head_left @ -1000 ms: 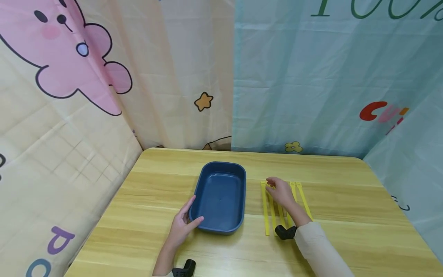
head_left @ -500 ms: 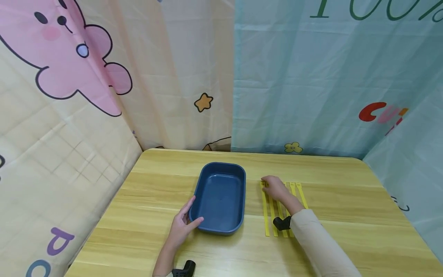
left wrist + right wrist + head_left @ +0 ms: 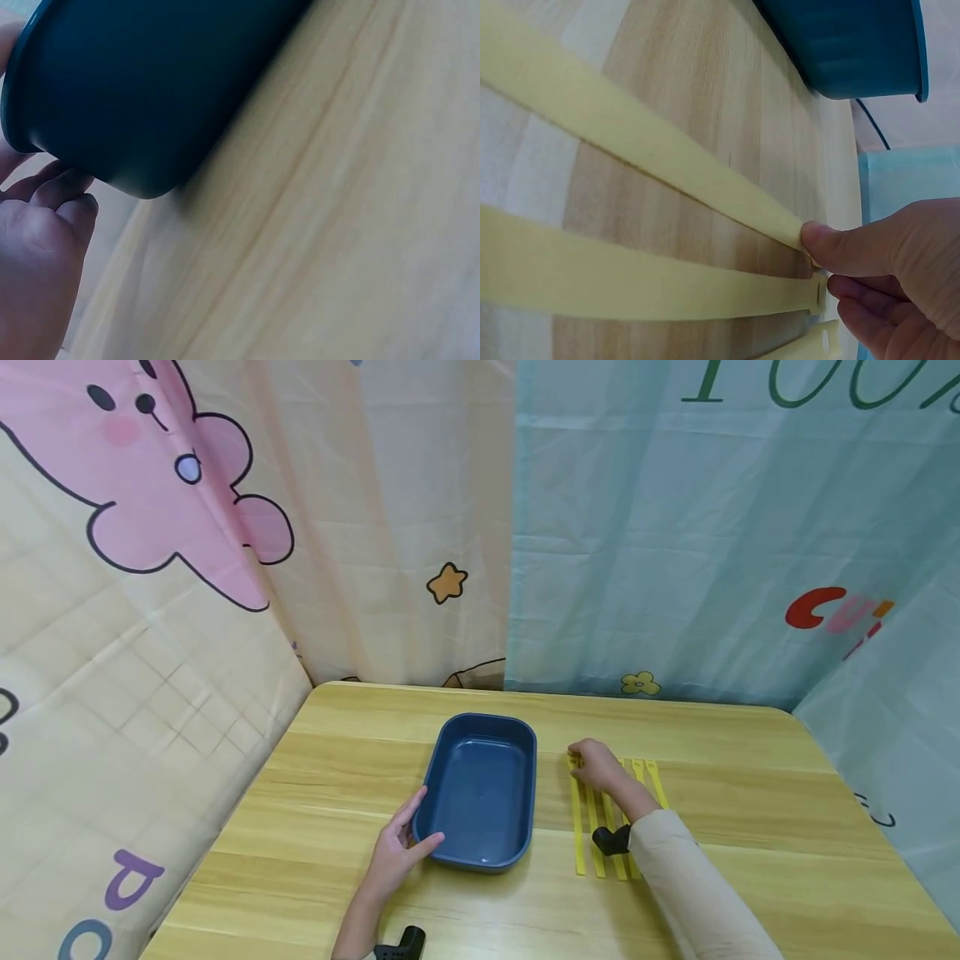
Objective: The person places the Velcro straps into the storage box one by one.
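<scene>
A blue rectangular plastic tub [image 3: 476,802] stands upright on the table. My left hand [image 3: 392,853] holds its near left corner, thumb over the rim and fingers along the outer wall. Right of the tub, several flat yellow straps lie side by side, running front to back. My right hand [image 3: 600,768] pinches the far end of the leftmost yellow strap [image 3: 667,150], its thumb on top. Beside it in the right wrist view, the neighbouring strap [image 3: 667,289] shows a slot at its end. My right hand and forearm cover parts of the other straps.
The wood-grain table [image 3: 750,793] reaches back to hanging printed curtains [image 3: 675,543], with more fabric [image 3: 150,710] along the left side. A black wrist device [image 3: 611,841] on the right arm hangs over the straps.
Over the second, my right hand has shifted slightly left to the end of the leftmost strap, its fingers drawn together there. My left hand and the tub keep their places.
</scene>
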Tool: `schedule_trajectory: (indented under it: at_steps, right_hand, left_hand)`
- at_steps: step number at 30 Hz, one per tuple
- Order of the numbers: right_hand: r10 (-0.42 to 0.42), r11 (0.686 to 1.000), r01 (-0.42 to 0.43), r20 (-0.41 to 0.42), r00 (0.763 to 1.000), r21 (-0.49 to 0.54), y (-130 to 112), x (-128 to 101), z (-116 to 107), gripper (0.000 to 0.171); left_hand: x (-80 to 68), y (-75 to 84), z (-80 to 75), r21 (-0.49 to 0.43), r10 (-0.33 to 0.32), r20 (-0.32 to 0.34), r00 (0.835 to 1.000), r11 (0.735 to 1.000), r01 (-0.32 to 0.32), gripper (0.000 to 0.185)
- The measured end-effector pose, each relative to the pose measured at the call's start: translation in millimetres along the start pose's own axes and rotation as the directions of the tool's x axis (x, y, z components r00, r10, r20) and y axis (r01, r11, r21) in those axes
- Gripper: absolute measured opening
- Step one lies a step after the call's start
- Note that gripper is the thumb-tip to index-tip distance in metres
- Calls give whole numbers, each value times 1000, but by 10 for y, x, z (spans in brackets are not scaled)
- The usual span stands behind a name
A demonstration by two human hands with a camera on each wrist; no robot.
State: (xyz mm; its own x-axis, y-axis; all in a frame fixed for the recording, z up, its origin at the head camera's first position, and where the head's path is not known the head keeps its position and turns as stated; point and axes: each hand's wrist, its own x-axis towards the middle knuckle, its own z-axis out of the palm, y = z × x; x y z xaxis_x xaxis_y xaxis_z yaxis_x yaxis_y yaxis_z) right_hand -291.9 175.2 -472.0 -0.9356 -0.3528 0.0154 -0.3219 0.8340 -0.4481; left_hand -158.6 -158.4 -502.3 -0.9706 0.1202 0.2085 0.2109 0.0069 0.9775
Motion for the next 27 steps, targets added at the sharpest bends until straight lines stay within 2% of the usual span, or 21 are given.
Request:
schedule_trajectory:
  at_steps: [6, 17, 22, 27]
  right_hand:
    - [19, 999, -17, -37, 999, 45, 17, 0, 4, 48]
    - [50, 995, -38, -132, 990, 90, 19, -85, 30, 17]
    - [63, 987, -37, -166, 984, 154, -4, -117, -30, 14]
    - [71, 976, -36, -158, 985, 216, -68, -134, -132, 13]
  left_hand:
    - [4, -9, 3, -5, 5, 1, 1000, 1000, -5, 69]
    - [-6, 13, -1, 12, 8, 14, 1000, 1000, -8, 69]
    - [-10, 27, 4, 20, 7, 15, 1000, 1000, -8, 69]
    - [-7, 17, 4, 21, 10, 5, 1000, 1000, -11, 69]
